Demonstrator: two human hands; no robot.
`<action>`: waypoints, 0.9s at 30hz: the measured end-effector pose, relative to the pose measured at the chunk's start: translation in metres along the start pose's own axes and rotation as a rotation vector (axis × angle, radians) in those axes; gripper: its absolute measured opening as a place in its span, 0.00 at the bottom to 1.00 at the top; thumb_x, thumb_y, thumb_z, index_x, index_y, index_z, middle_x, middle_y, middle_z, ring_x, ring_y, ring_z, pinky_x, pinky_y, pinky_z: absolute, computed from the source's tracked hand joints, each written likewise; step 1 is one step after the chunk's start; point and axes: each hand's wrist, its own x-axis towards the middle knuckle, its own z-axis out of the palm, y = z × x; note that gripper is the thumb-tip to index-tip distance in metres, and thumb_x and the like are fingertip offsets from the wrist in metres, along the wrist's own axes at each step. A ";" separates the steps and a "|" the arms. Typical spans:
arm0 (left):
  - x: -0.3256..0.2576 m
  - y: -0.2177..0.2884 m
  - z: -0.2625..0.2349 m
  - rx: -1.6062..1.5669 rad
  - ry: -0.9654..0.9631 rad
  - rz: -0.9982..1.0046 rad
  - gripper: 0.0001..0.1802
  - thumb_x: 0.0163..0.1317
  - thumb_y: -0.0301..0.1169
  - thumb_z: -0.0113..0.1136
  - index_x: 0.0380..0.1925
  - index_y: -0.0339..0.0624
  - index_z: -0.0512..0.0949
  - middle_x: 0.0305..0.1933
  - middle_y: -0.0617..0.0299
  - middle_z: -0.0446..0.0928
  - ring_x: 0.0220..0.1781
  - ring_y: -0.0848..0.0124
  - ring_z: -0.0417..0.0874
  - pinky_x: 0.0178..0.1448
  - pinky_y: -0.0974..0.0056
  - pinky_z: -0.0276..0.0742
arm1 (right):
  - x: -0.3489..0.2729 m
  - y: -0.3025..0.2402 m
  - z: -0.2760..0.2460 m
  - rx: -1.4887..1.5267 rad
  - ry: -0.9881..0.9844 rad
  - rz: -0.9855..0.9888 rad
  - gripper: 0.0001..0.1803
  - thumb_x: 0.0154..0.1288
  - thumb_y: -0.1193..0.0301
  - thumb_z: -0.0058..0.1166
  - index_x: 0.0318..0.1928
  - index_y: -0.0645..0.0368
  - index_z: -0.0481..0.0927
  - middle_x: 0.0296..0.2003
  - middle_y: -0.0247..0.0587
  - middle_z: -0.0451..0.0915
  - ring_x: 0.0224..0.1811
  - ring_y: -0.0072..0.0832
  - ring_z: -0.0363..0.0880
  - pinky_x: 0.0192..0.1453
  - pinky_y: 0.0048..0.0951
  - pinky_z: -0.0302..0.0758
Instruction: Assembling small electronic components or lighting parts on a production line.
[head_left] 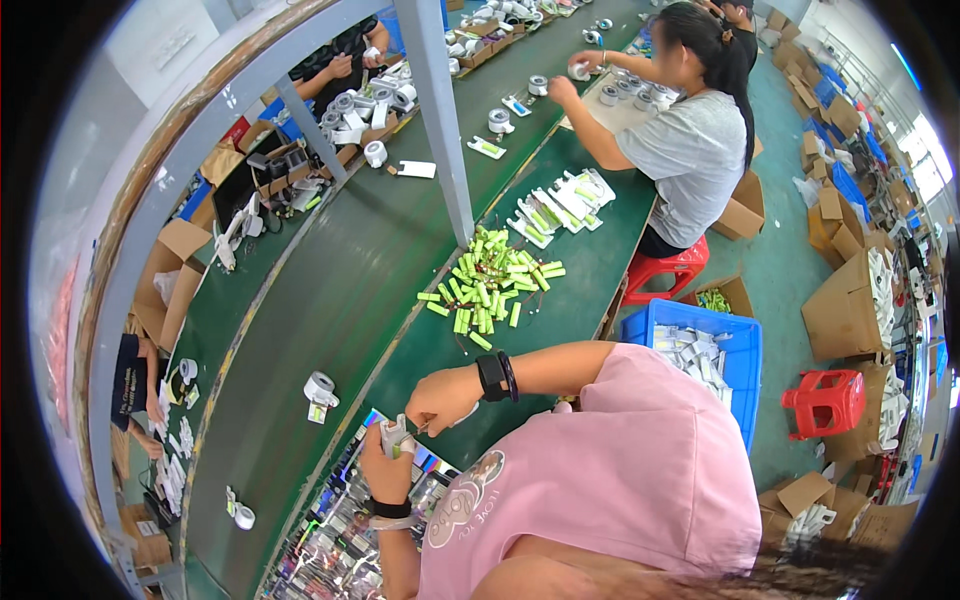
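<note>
My left hand (383,468), a band at its wrist, is closed around a small white plastic housing (396,437). Over it bends my right hand (443,400), fingers pinched together at the housing's edge; what they hold there is too small to make out. A black watch (492,378) is on my right wrist. Below both hands, the bench is covered by a sheet with a colourful printed pattern (335,530). Beyond my right hand is a heap of lime-green battery cells (490,285) with thin leads. White plastic parts with green cells (565,207) lie in rows farther along.
A green conveyor belt (300,300) runs alongside, carrying scattered white devices (320,388). A grey post (435,120) rises at its edge. A co-worker (690,140) sits farther along the bench. A blue crate (740,385) of white parts and a red stool (825,403) stand to the right.
</note>
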 end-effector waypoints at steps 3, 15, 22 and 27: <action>-0.018 0.030 0.006 0.274 0.209 0.152 0.18 0.54 0.24 0.57 0.47 0.42 0.72 0.34 0.45 0.78 0.37 0.46 0.80 0.40 0.51 0.75 | -0.005 -0.001 0.014 -0.096 -0.006 0.010 0.15 0.62 0.61 0.55 0.36 0.62 0.79 0.23 0.39 0.79 0.30 0.33 0.80 0.34 0.37 0.73; -0.042 0.044 -0.003 0.018 0.031 0.146 0.21 0.56 0.20 0.51 0.52 0.39 0.66 0.33 0.60 0.71 0.32 0.71 0.76 0.38 0.65 0.75 | -0.028 -0.019 0.046 -0.371 0.508 -0.205 0.06 0.53 0.70 0.59 0.32 0.57 0.78 0.20 0.36 0.77 0.22 0.32 0.76 0.37 0.32 0.73; -0.045 0.047 0.011 -0.835 0.112 -0.136 0.23 0.71 0.45 0.42 0.57 0.41 0.66 0.34 0.60 0.74 0.23 0.76 0.75 0.22 0.70 0.74 | -0.022 -0.044 0.051 -0.241 0.997 -0.240 0.08 0.54 0.72 0.60 0.35 0.57 0.79 0.21 0.34 0.76 0.24 0.38 0.75 0.36 0.35 0.72; -0.034 0.047 0.019 -0.901 0.091 -0.188 0.20 0.69 0.35 0.48 0.57 0.38 0.66 0.35 0.58 0.74 0.24 0.75 0.76 0.20 0.69 0.76 | -0.021 -0.041 0.049 -0.234 1.041 -0.276 0.11 0.55 0.78 0.60 0.41 0.59 0.78 0.27 0.39 0.80 0.27 0.37 0.77 0.34 0.35 0.72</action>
